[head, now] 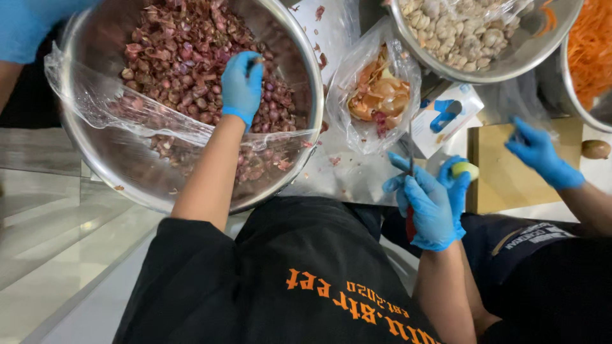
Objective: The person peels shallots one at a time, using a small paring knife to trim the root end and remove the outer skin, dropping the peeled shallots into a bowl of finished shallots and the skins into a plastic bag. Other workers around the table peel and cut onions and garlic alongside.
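A large steel bowl (127, 172) at 10 o'clock holds shallots (185, 51); the left hand (242, 86) pinches 1 among them. A plastic bag (376, 95) at 12 o'clock holds peels. At 3 o'clock, the right hand (428, 210) grips a red-handled knife (410, 220).

Far right of you sits a steel bowl of peeled garlic cloves (468, 28), and beyond its edge a bowl of orange carrot shreds (590, 44). Between the bowls lies a clear bag of onion skins (379, 95). Right of that you have a wooden cutting board (503, 172), with a brown onion (595, 149) at its far right.
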